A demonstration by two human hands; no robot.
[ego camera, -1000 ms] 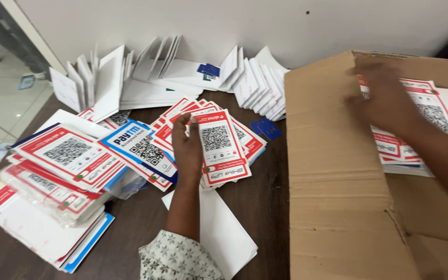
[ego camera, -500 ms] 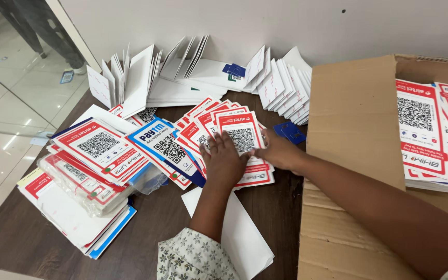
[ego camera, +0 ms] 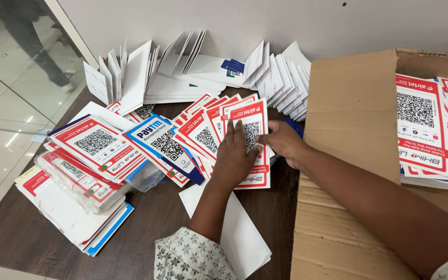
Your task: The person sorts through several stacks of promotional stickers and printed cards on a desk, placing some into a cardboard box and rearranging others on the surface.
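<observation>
A fan of red-and-white code cards [ego camera: 203,136] lies on the brown table [ego camera: 22,241]. My left hand [ego camera: 234,158] is on the top cards of the fan, fingers spread over the printed code square. My right hand [ego camera: 283,142] reaches across from the right and pinches the right edge of the same top card [ego camera: 252,116], which stands slightly raised. A blue-bordered code card [ego camera: 159,145] lies just left of the fan.
An open cardboard box [ego camera: 351,129] at the right holds more red code cards [ego camera: 421,124]. White folded cards [ego camera: 130,78] stand along the wall. A plastic-wrapped card bundle [ego camera: 79,179] and a white sheet [ego camera: 237,231] lie nearby. A person's legs [ego camera: 27,31] show behind glass.
My right hand left the box and came across to the card fan, joining my left hand there. The top cards have been squared up and tilted upward.
</observation>
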